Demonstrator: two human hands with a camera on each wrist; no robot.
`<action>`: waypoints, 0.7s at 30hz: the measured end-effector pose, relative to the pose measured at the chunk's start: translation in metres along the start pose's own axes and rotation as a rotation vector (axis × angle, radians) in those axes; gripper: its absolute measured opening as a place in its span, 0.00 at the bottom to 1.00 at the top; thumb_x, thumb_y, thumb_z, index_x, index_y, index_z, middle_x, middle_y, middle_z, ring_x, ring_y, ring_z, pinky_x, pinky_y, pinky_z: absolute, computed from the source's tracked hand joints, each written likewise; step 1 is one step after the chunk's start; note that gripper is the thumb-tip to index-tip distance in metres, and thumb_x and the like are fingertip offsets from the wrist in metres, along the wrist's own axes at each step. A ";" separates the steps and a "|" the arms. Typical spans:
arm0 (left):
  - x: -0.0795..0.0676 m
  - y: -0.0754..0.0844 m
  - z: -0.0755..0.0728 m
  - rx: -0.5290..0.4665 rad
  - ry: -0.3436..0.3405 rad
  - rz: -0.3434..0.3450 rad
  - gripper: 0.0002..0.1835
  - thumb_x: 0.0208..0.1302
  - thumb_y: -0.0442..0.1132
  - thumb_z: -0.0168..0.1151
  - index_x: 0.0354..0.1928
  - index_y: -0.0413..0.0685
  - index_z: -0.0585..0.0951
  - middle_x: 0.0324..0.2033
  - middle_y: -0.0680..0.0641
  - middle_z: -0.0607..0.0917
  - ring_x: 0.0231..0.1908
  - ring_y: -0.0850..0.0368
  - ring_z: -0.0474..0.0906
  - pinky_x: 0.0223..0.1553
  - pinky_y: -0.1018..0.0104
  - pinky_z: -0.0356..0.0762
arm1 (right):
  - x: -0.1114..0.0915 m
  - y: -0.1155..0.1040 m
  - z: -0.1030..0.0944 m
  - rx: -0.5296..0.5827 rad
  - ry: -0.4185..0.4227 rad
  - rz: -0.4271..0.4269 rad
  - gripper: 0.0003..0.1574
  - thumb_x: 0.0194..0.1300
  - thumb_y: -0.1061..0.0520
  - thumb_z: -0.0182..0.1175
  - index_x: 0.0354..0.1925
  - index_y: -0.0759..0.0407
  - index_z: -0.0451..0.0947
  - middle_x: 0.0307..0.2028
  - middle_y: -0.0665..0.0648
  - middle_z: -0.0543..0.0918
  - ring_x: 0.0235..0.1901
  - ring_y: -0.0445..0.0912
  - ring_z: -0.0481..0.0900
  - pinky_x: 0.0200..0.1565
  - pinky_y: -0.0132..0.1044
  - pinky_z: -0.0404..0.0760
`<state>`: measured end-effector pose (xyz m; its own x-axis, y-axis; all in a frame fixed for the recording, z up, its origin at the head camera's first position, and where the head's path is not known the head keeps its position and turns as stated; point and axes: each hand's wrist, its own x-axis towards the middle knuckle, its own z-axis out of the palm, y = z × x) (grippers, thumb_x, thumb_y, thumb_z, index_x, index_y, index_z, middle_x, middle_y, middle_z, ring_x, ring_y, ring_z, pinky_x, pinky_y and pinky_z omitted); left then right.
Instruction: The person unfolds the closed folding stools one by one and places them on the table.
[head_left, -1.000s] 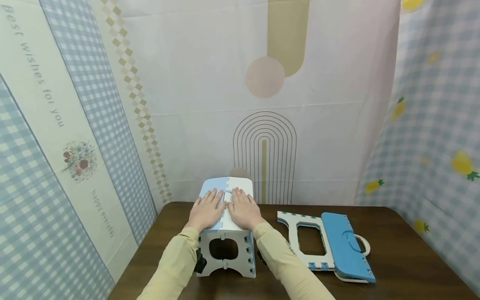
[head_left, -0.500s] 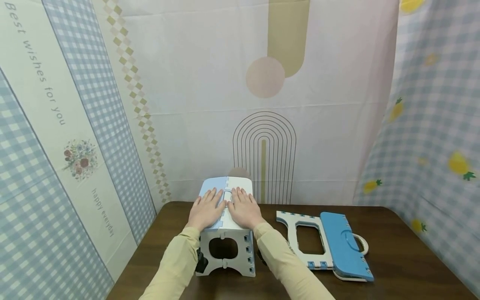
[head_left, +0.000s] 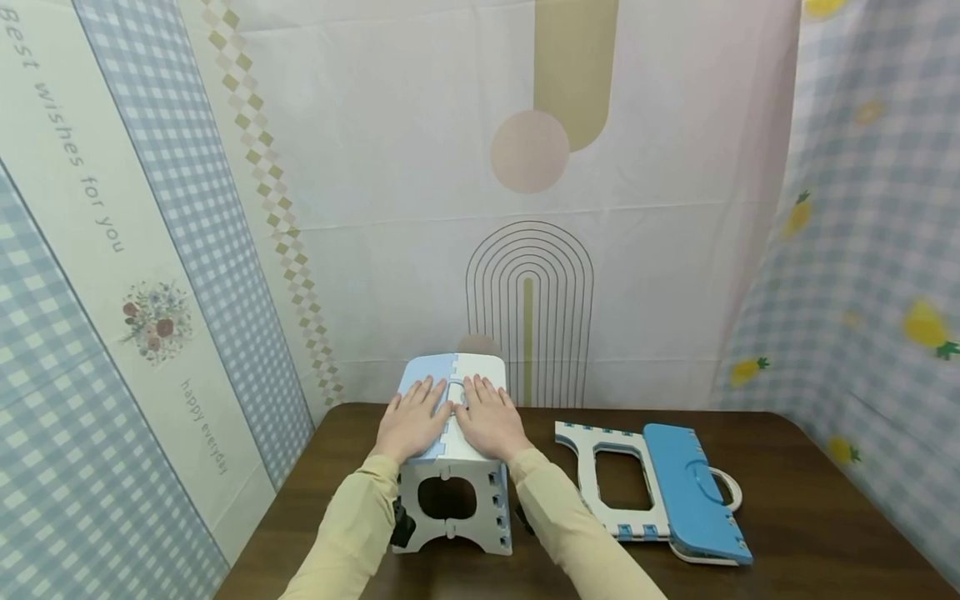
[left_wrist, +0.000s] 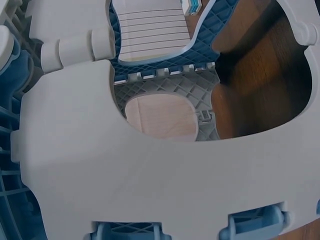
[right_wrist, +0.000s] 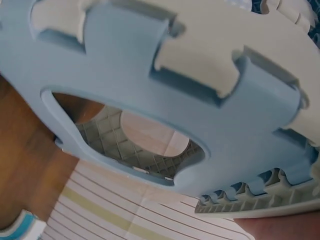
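A folding step stool (head_left: 480,367) stands unfolded on the table, its top half light blue and half white, with a hinge line down the middle. My left hand (head_left: 411,421) lies flat on the blue half. On the white half rests my right hand (head_left: 491,422), fingers straight, the thumbs close together over the middle seam. The left wrist view takes in the stool's white end panel (left_wrist: 150,175) with its large cutout. A light blue hinged side panel (right_wrist: 120,80) fills much of the right wrist view.
To the right, a second folding stool (head_left: 693,492), blue and white, lies folded flat on the dark wooden table (head_left: 795,500), its white carry handle (head_left: 727,487) pointing right. A printed cloth (head_left: 390,275) hangs behind the table, with checked cloths at both sides.
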<state>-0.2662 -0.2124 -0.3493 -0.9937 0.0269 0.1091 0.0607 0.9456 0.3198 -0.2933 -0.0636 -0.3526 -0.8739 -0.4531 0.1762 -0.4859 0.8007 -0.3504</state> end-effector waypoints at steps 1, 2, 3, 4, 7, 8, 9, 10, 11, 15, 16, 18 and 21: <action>0.001 0.001 0.001 -0.002 -0.002 -0.002 0.31 0.75 0.55 0.36 0.75 0.53 0.57 0.76 0.44 0.55 0.76 0.44 0.49 0.75 0.43 0.44 | 0.000 0.002 -0.001 0.012 0.010 -0.001 0.37 0.76 0.43 0.36 0.75 0.60 0.53 0.75 0.61 0.55 0.76 0.54 0.52 0.76 0.52 0.49; 0.002 0.002 0.001 -0.006 0.001 -0.003 0.31 0.75 0.56 0.36 0.75 0.53 0.57 0.76 0.44 0.55 0.76 0.44 0.49 0.75 0.43 0.44 | -0.001 0.003 -0.001 0.022 0.021 -0.003 0.37 0.76 0.43 0.37 0.74 0.60 0.54 0.75 0.61 0.57 0.76 0.55 0.52 0.76 0.52 0.49; 0.003 0.003 0.002 -0.012 0.005 -0.004 0.31 0.75 0.56 0.37 0.75 0.53 0.57 0.76 0.44 0.55 0.76 0.44 0.49 0.75 0.43 0.44 | -0.001 0.005 -0.001 0.031 0.032 -0.006 0.37 0.75 0.43 0.38 0.74 0.59 0.56 0.74 0.61 0.58 0.75 0.55 0.53 0.76 0.52 0.49; 0.003 0.004 0.002 -0.020 0.015 -0.004 0.31 0.75 0.56 0.37 0.75 0.53 0.58 0.75 0.44 0.56 0.76 0.44 0.49 0.75 0.43 0.45 | -0.002 0.006 -0.002 0.041 0.046 -0.011 0.36 0.75 0.43 0.39 0.73 0.59 0.58 0.74 0.61 0.59 0.75 0.55 0.54 0.76 0.52 0.50; 0.005 0.006 0.003 -0.050 0.052 -0.018 0.31 0.74 0.57 0.40 0.74 0.54 0.60 0.75 0.45 0.58 0.75 0.45 0.51 0.75 0.43 0.46 | -0.003 0.009 -0.004 0.071 0.082 -0.024 0.34 0.74 0.44 0.42 0.71 0.58 0.62 0.72 0.61 0.63 0.74 0.55 0.57 0.75 0.53 0.51; 0.005 0.006 0.004 -0.064 0.073 -0.021 0.31 0.74 0.57 0.41 0.73 0.54 0.62 0.74 0.45 0.60 0.75 0.45 0.52 0.75 0.43 0.47 | -0.003 0.010 -0.006 0.089 0.092 -0.026 0.33 0.73 0.45 0.43 0.70 0.57 0.64 0.72 0.61 0.64 0.74 0.55 0.57 0.75 0.53 0.51; 0.005 0.006 0.004 -0.076 0.095 -0.022 0.30 0.73 0.56 0.43 0.73 0.54 0.63 0.74 0.45 0.61 0.75 0.45 0.54 0.75 0.43 0.48 | -0.004 0.010 -0.007 0.109 0.106 -0.030 0.32 0.73 0.46 0.44 0.70 0.57 0.65 0.71 0.61 0.64 0.73 0.56 0.58 0.75 0.54 0.52; 0.005 0.006 0.005 -0.085 0.120 -0.023 0.30 0.73 0.56 0.44 0.72 0.54 0.65 0.73 0.44 0.63 0.74 0.45 0.56 0.74 0.43 0.50 | -0.005 0.011 -0.007 0.131 0.121 -0.032 0.32 0.73 0.46 0.44 0.69 0.57 0.66 0.71 0.61 0.65 0.73 0.56 0.59 0.75 0.54 0.52; 0.005 0.006 0.005 -0.095 0.141 -0.028 0.29 0.72 0.56 0.45 0.71 0.54 0.66 0.72 0.45 0.64 0.73 0.45 0.57 0.74 0.44 0.51 | -0.006 0.012 -0.008 0.153 0.140 -0.036 0.31 0.73 0.47 0.45 0.68 0.57 0.67 0.71 0.61 0.66 0.73 0.56 0.59 0.75 0.54 0.53; 0.004 0.005 0.005 -0.151 0.232 -0.051 0.27 0.71 0.54 0.49 0.67 0.52 0.72 0.69 0.44 0.70 0.71 0.44 0.62 0.72 0.45 0.57 | -0.013 0.017 -0.004 0.249 0.227 -0.082 0.28 0.72 0.52 0.45 0.66 0.58 0.71 0.70 0.61 0.68 0.72 0.57 0.61 0.74 0.54 0.54; 0.003 0.005 0.005 -0.167 0.251 -0.060 0.26 0.71 0.53 0.50 0.66 0.52 0.73 0.68 0.44 0.71 0.70 0.44 0.63 0.71 0.44 0.59 | -0.016 0.019 -0.001 0.266 0.246 -0.101 0.27 0.72 0.54 0.44 0.65 0.58 0.71 0.69 0.61 0.68 0.72 0.57 0.62 0.74 0.55 0.54; 0.000 0.004 0.005 -0.197 0.283 -0.077 0.25 0.70 0.51 0.51 0.64 0.51 0.75 0.67 0.44 0.73 0.69 0.43 0.65 0.70 0.44 0.62 | -0.022 0.023 0.004 0.298 0.269 -0.132 0.27 0.72 0.55 0.44 0.66 0.57 0.71 0.69 0.60 0.69 0.71 0.57 0.62 0.74 0.56 0.54; -0.002 0.004 0.008 -0.228 0.313 -0.099 0.23 0.70 0.50 0.53 0.61 0.49 0.78 0.65 0.43 0.75 0.67 0.42 0.68 0.67 0.44 0.65 | -0.032 0.029 0.012 0.319 0.294 -0.164 0.26 0.72 0.57 0.44 0.66 0.56 0.71 0.69 0.60 0.70 0.71 0.57 0.62 0.73 0.58 0.55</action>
<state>-0.2645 -0.2062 -0.3555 -0.9211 -0.1940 0.3375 0.0208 0.8412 0.5403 -0.2794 -0.0302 -0.3791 -0.7761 -0.3964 0.4904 -0.6288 0.5459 -0.5537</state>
